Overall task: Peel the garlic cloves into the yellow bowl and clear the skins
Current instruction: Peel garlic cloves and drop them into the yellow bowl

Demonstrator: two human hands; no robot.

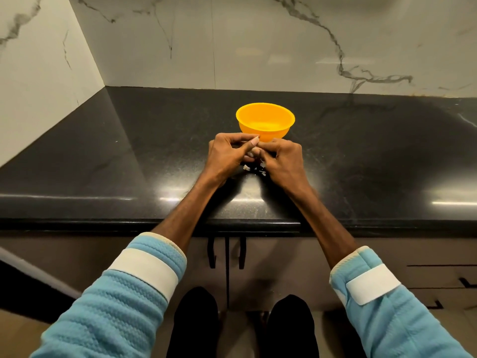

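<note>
Wall: marble [284, 47] behind everything, grey veins, nothing going on there.
Counter: black polished counter [129, 161], and all the action sits mid-counter, just this side of the bowl.
Sleeves: blue quilted sleeves [124, 301] reaching in from both sides, forearms bare over the counter edge.
Yellow bowl: the yellow bowl [278, 131] stands upright just beyond the hands, almost touching the knuckles. No peeled clove can be made out inside it from this angle.
Left hand: the left hand [227, 153] is curled in, its fingers [254, 142] bent over and pinching at something small.
Right hand: the right hand [284, 161] meets it knuckle to knuckle, fingers curled tight onto the same spot. Both are gripping, neither is free.
Garlic clove: the garlic clove [251, 152] is held up off the counter between the two sets of fingertips. It is mostly hidden, only a pale sliver showing, right in front of the bowl's near wall.
Skins: white skins [247, 167] lie scattered on the counter directly beneath the hands, a small patch of flakes.
Progress: peeling looks well under way on this clove. I'd judge the task early. The clove has yet to drop into the bowl, and the skins are not yet cleared.
Remaining cloves: none visible elsewhere on the counter, and whether more sit hidden in the hands can't be told.
</note>
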